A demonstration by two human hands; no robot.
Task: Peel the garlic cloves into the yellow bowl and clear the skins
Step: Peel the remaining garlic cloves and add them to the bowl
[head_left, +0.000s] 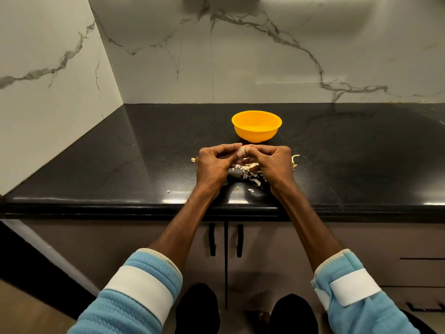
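Marble-patterned wall point(265, 56), pale with grey veins, fills the upper half of my head view and turns a corner on the left. Below it a glossy black worktop point(96, 165) runs the full width, with its front edge catching the light. Under that edge I see grey-brown cupboard doors point(183, 249) with two upright black handles point(212, 239) side by side. Two bare forearms reach up from the bottom of the view, coming out of light blue quilted sleeves point(134, 292), each wrapped with a white strap.

On the worktop, a little beyond the hands and apart from them, stands the yellow bowl point(256, 126), upright, with its rim towards me. I cannot make out what lies inside it.

The left hand point(213, 165) and right hand point(272, 162) meet just in front of the bowl, knuckles up and fingers curled inward. Both pinch a garlic clove point(241, 151) between their fingertips, holding it above the worktop. Only a small pale part of it shows between the fingers.

Beneath and between the hands lies a loose heap of papery skins point(250, 175), with more curls showing past the outer side of each hand. A few tiny flakes sit nearer the worktop's front edge
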